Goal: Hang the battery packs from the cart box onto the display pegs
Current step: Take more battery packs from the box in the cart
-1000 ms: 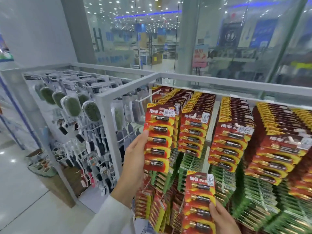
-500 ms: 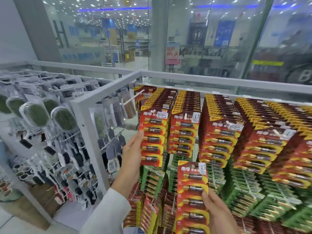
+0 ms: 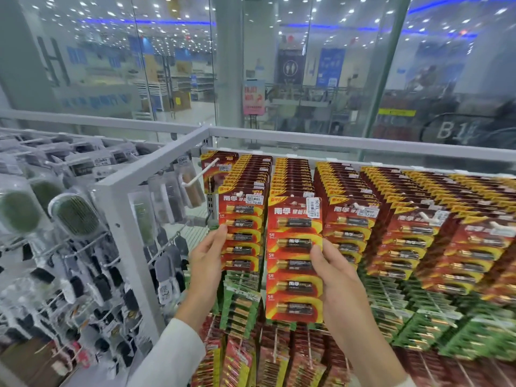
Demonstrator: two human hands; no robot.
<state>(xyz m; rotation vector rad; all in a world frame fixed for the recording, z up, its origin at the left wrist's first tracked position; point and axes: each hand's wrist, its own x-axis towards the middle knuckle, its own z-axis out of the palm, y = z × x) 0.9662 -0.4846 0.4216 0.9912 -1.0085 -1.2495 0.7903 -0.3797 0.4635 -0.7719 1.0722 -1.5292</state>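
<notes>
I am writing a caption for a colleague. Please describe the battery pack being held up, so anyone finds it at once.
Find the white metal frame with red packs on pegs. Near its left end, a battery pack is held by the right grip in front of the top row. Unlike its neighbours, its price sticker is turned sideways.

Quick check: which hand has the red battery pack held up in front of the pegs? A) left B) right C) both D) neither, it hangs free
B: the right hand grips the red battery pack by its right edge, while the left hand pinches the front hanging pack one column over.
</notes>
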